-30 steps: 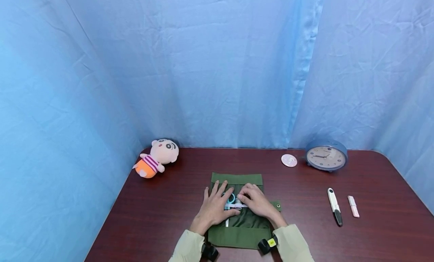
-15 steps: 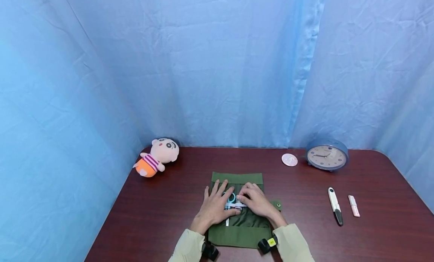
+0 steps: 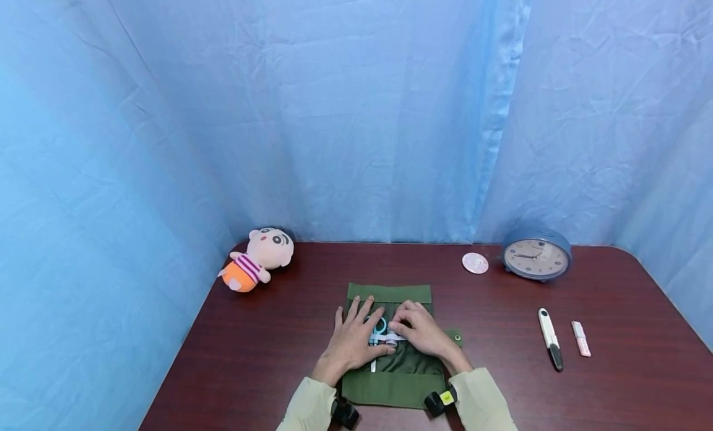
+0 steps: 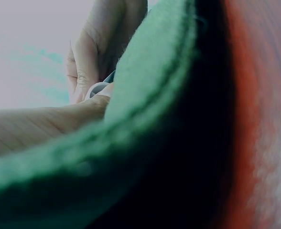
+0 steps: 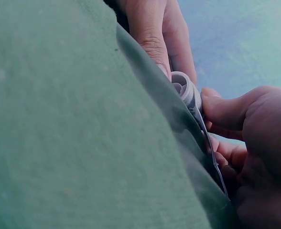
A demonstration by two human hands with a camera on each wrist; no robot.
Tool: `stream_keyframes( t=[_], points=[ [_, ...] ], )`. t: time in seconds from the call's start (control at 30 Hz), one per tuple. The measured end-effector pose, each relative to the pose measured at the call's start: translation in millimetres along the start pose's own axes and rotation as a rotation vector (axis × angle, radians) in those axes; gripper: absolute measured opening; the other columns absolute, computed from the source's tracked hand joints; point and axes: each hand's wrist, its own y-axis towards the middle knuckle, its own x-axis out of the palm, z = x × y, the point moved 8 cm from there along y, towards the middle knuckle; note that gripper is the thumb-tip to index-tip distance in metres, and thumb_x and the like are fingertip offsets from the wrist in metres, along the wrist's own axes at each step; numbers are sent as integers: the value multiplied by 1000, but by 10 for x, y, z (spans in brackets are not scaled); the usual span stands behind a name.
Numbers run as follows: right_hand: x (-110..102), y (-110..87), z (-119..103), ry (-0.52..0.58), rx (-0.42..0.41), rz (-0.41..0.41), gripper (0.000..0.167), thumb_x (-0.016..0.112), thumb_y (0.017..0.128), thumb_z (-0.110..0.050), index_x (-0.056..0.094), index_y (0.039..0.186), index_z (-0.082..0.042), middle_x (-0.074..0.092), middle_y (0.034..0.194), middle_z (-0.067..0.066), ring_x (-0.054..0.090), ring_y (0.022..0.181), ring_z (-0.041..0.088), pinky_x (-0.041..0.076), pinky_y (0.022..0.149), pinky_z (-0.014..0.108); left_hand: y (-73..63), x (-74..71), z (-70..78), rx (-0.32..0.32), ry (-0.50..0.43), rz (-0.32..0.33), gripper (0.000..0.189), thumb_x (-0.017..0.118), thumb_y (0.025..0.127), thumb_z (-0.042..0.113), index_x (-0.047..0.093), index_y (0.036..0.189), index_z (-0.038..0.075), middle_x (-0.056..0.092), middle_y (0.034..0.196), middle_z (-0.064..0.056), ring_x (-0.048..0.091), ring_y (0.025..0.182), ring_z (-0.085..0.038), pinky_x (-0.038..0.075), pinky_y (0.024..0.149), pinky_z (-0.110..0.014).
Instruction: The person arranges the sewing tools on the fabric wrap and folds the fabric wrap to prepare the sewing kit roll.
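A green fabric tool roll (image 3: 392,391) lies unfolded on the table, a white elastic band (image 3: 380,337) running across its inside. My left hand (image 3: 352,343) rests spread over its left part, thumb pointing right. Partly under that hand are scissors with light blue handles (image 3: 381,325), their blade tip showing below. Just right of them, a small grey-white roll (image 5: 186,90) with a coiled end sits at the band. My right hand (image 3: 419,329) pinches this roll, its thumb against the side in the right wrist view. In the left wrist view, green cloth hides most of the work.
To the right lie a white and black utility knife (image 3: 549,339) and a small pink and white stick (image 3: 580,339). A blue clock (image 3: 536,256) and a round pale disc (image 3: 475,264) stand farther back. A plush doll (image 3: 257,261) is at the back left.
The right fingers have shifted very slightly at the grey roll. The left hand and everything else hold their places.
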Motion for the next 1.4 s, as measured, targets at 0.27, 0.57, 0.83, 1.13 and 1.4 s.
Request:
stream_keyframes(
  t=[0.27,0.57,0.83,1.13,1.4],
  points=[
    [9,0,18,-18,-2,-1,29,61,99,-29,62,71,-21,56,95,-4,42,89,10,34,76,26,2,1,-1,2,2,-3,81,63,87,66,42,154,25,25,168,-6,19,156,-37,21,117,-71],
    [2,0,20,-25,1,5,23,64,98,-29,69,77,-23,58,97,-4,45,91,10,37,78,27,5,-1,-3,-2,15,0,82,62,86,68,42,154,26,25,168,-5,19,157,-36,22,118,-70],
    [1,-4,21,-23,1,6,23,65,97,-29,69,76,-23,58,97,-5,45,91,10,37,78,28,-6,-10,6,1,15,-1,83,63,86,68,42,154,26,26,168,-5,20,156,-36,22,117,-70],
    [-47,-15,-7,29,-30,17,20,62,100,-28,71,83,-21,61,96,-3,48,87,8,38,75,26,-6,-7,-2,3,8,-10,83,62,87,68,41,154,25,26,168,-6,20,156,-37,22,117,-70],
    [-154,-57,20,115,60,48,18,60,101,-30,71,105,-16,65,100,0,55,84,2,47,73,23,0,-13,1,6,15,-6,82,62,86,68,42,154,25,28,167,-7,22,155,-37,24,116,-71]
  ],
)
